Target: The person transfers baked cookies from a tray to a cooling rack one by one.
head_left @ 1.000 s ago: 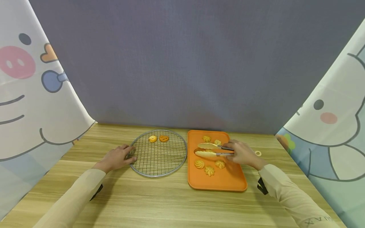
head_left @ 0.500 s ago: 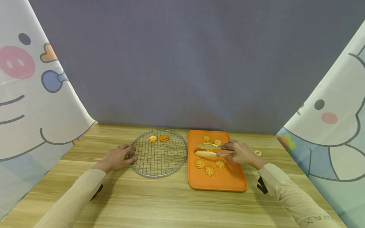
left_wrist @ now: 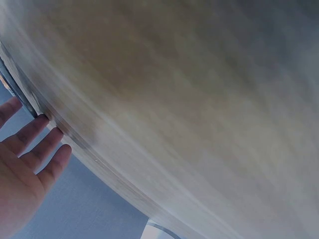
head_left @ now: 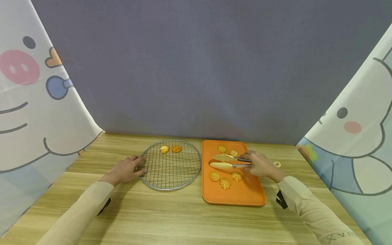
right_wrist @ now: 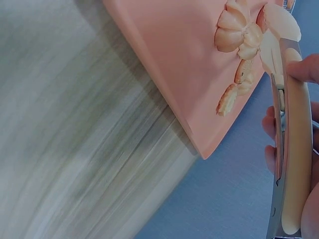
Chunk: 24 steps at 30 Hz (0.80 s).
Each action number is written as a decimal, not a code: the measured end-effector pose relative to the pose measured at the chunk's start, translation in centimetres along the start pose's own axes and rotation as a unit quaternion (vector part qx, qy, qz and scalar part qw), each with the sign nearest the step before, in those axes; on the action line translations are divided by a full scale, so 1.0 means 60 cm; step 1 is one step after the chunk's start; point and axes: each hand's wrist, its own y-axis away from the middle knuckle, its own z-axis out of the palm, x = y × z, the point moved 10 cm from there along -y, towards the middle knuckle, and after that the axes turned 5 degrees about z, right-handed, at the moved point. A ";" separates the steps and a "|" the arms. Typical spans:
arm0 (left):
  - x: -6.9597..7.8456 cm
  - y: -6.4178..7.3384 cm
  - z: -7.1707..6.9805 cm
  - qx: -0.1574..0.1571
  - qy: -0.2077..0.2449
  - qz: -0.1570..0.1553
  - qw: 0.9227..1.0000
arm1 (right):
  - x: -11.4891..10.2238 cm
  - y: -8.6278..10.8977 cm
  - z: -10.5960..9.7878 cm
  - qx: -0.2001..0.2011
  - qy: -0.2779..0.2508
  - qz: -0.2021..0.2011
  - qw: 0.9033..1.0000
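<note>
My right hand grips a pair of kitchen tongs with cream tips, held over the orange tray. The tips are spread on either side of a brown-and-yellow baked piece, partly hidden beneath them. Around them on the tray lie several piped cookies. In the right wrist view, thumb and fingers wrap the tongs. At the round wire rack, my left hand rests at the left rim, fingers loosely extended. Toward the rack's back sit a round yellow cookie and a pretzel-shaped cookie.
Rack and tray stand side by side on a wooden table. A grey-blue partition rises behind them, with cartoon-printed sheets at both sides. The tongs' pale ring shows beyond my right wrist.
</note>
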 end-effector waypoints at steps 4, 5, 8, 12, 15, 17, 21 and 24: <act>0.000 0.000 0.000 -0.003 0.001 -0.001 1.000 | -0.001 0.001 -0.003 0.007 -0.004 -0.001 1.000; 0.000 0.000 0.001 -0.003 0.001 -0.001 1.000 | -0.001 0.001 -0.004 0.009 -0.005 -0.001 1.000; -0.001 0.000 0.001 -0.004 0.001 -0.002 1.000 | -0.004 0.000 -0.008 0.016 -0.010 -0.006 1.000; -0.001 0.000 0.000 -0.003 -0.001 -0.002 1.000 | -0.008 -0.004 -0.012 0.022 -0.020 -0.014 0.999; -0.001 0.000 0.001 -0.003 -0.001 -0.003 1.000 | -0.012 -0.007 -0.013 0.026 -0.021 -0.016 0.999; -0.001 0.000 0.000 -0.003 -0.001 -0.002 1.000 | -0.015 -0.010 -0.013 0.029 -0.021 -0.017 0.999; 0.000 0.000 0.001 -0.004 -0.003 -0.002 1.000 | -0.019 -0.017 -0.012 0.032 -0.019 -0.013 0.999; 0.000 0.000 0.000 -0.004 -0.001 -0.002 1.000 | -0.025 -0.023 -0.011 0.034 -0.019 -0.012 0.999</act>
